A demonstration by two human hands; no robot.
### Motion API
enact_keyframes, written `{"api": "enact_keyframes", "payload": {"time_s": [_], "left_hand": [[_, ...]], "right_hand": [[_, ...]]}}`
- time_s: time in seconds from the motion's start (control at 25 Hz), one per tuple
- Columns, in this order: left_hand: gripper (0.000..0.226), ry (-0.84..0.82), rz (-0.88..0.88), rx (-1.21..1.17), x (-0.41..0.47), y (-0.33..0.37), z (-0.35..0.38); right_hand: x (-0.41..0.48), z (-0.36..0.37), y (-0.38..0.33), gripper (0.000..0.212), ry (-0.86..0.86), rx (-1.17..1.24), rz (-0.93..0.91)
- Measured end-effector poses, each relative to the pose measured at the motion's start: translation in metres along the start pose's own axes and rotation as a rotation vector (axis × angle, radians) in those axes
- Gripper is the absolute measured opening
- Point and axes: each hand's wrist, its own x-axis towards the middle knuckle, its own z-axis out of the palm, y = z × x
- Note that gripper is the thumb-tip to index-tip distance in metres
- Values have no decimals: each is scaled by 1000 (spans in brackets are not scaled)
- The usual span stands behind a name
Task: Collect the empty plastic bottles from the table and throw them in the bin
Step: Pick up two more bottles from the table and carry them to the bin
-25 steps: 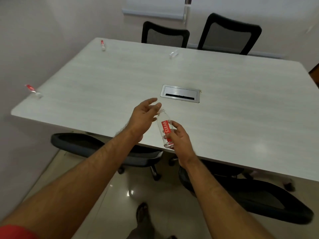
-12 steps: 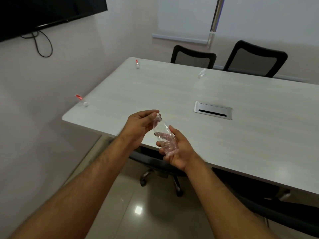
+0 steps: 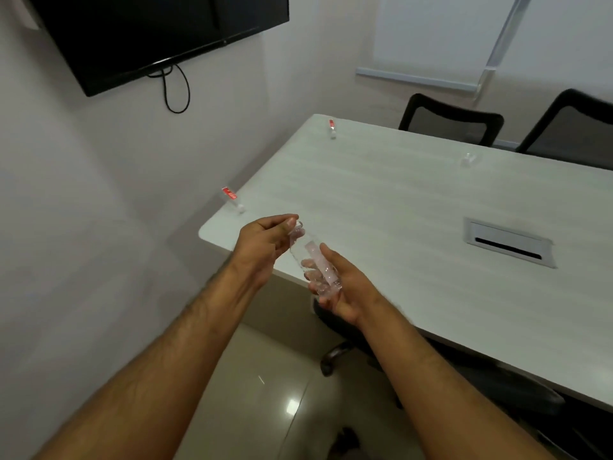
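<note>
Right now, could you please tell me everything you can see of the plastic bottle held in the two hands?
The plastic bottle is small, clear and looks empty, with a pale label strip running along its side. It is held in the air over the table's near edge, tilted, its neck up and to the left. The right hand cradles its lower body, fingers showing through the plastic. The left hand pinches the neck end; whether a cap is on, I cannot tell.

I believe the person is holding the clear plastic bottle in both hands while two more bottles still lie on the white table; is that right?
Not quite: the head view shows three bottles left on the white table, not two: a red-labelled one at the near left corner, another red-labelled one at the far corner, and a clear one near the chairs. The rest holds: the right hand grips the clear plastic bottle and the left hand pinches its neck.
</note>
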Motion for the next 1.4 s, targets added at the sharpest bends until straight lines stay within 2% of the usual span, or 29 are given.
{"api": "enact_keyframes", "payload": {"time_s": [0.08, 0.12, 0.24, 0.32, 0.4, 0.52, 0.68, 0.76, 0.88, 1.0, 1.04, 1.08, 1.16, 1.2, 1.32, 1.4], "left_hand": [[16, 57, -2, -47, 30, 0, -21], [16, 99, -3, -54, 41, -2, -28], [15, 261, -6, -7, 86, 0, -47], [14, 302, -31, -3, 114, 8, -57], [17, 296, -52, -5, 147, 15, -68], [20, 284, -93, -4, 186, 19, -85], [19, 246, -145, 31, 251, 9, -115], [20, 194, -117, 224, 294, 2, -136], [30, 92, 104, 914, 360, -8, -180], [49, -218, 426, 1566, 425, -24, -223], [51, -334, 504, 1732, 446, -31, -234], [49, -441, 504, 1852, 461, -37, -242], [42, -580, 434, 1967, 476, -40, -244], [36, -595, 400, 1984, 477, -37, -240], [28, -482, 318, 1865, 468, -31, -216], [43, -389, 194, 1610, 446, -30, -182]], "right_hand": [[40, 12, -6, 49, -67, 53, 84], [54, 17, -8, 49, -48, -21, 64], [107, 41, -19, 38, 101, -514, -142], [135, 55, -28, 31, 157, -631, -240], [166, 62, -41, 33, 125, -617, -232], [207, 63, -53, 43, 62, -520, -72], [268, 68, -56, 44, 53, -387, 112], [304, 75, -55, 41, 140, -330, 139], [353, 83, -51, 41, 359, -177, 165], [385, 85, -47, 43, 457, -160, 195], [394, 84, -46, 44, 475, -148, 207], [402, 84, -46, 45, 487, -123, 213], [407, 86, -48, 45, 496, -90, 200], [408, 86, -50, 46, 498, -92, 186], [400, 83, -53, 54, 532, -128, 121], [380, 73, -56, 58, 603, -98, 53]]}}
